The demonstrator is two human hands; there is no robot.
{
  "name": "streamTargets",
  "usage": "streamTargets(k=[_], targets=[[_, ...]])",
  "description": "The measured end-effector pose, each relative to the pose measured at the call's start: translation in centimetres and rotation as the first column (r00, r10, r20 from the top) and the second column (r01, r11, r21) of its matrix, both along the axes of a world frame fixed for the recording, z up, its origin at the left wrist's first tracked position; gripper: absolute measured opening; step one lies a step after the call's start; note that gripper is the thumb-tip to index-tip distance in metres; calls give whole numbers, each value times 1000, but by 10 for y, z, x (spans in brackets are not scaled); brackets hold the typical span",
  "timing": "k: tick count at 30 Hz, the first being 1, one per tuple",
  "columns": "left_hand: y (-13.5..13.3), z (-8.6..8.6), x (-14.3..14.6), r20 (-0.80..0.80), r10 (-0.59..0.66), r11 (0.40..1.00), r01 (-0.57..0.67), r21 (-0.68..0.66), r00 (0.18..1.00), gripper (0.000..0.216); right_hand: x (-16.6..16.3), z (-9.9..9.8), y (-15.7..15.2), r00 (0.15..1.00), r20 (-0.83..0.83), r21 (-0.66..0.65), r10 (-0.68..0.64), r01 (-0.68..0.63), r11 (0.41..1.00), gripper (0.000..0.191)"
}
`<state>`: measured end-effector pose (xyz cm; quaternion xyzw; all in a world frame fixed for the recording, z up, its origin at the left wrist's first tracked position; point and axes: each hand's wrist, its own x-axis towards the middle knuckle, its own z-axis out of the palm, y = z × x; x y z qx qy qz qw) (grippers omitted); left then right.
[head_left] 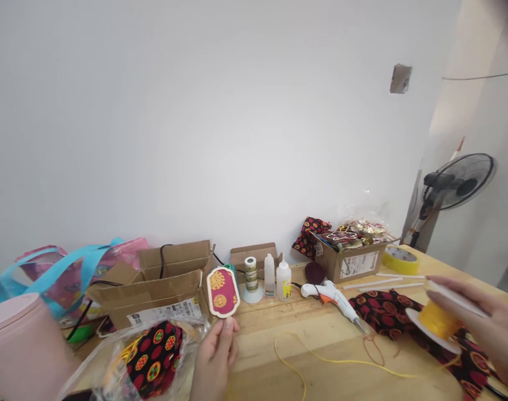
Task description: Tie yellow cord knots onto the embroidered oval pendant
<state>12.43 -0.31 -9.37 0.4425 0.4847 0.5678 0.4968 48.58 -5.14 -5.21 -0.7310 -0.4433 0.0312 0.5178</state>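
Observation:
My left hand [215, 356] pinches the bottom edge of a flat plaque-shaped ornament [223, 293], dark red with gold patterns and a cream border, and holds it upright above the table. At the right, my right hand [494, 320], slightly blurred, grips a white-flanged spool of yellow cord [438, 319]. A loose length of yellow cord [346, 361] trails from the spool's side across the wood towards the front edge. Under the spool lies dark patterned fabric [379, 310]. A white glue gun [337, 299] rests between my hands, farther back, its nozzle pointing to the fabric.
Along the wall stand an open cardboard box [162, 295], a ribbon roll [250, 273], two squeeze bottles [284, 281] and a filled box [358, 262]. Glue sticks [373, 283] and yellow tape [400, 260] lie right. A plastic bag [154, 356] and pink bin [24, 345] are left.

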Motion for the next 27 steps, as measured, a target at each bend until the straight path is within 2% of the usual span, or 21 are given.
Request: streamTargets(k=[3, 5, 8, 15, 20, 24, 27], targets=[[-4, 9, -6, 118, 97, 995, -99, 13, 988, 35, 1, -4, 1, 987, 11, -215, 160, -154, 964, 39], [-6, 14, -8, 178, 133, 989, -141, 34, 975, 33, -3, -12, 3, 976, 101, -242, 190, -162, 957, 37], [-9, 20, -8, 194, 117, 991, -127, 39, 974, 32, -10, -25, 5, 952, 220, -247, 212, -156, 956, 36], [-7, 12, 0, 274, 72, 992, -41, -118, 959, 39, -15, -48, 17, 904, 324, -339, 279, -164, 926, 35], [-5, 9, -1, 398, 21, 987, 46, -157, 917, 36, -10, -51, 19, 876, 351, -348, 332, -208, 914, 44], [-4, 8, -2, 419, 45, 981, 39, -190, 907, 37, -10, -40, 5, 833, 477, -223, 279, -193, 956, 58], [-4, 4, 0, 407, -6, 976, 95, -198, 913, 38, -22, -24, -12, 846, 481, -95, 228, -208, 973, 35]])
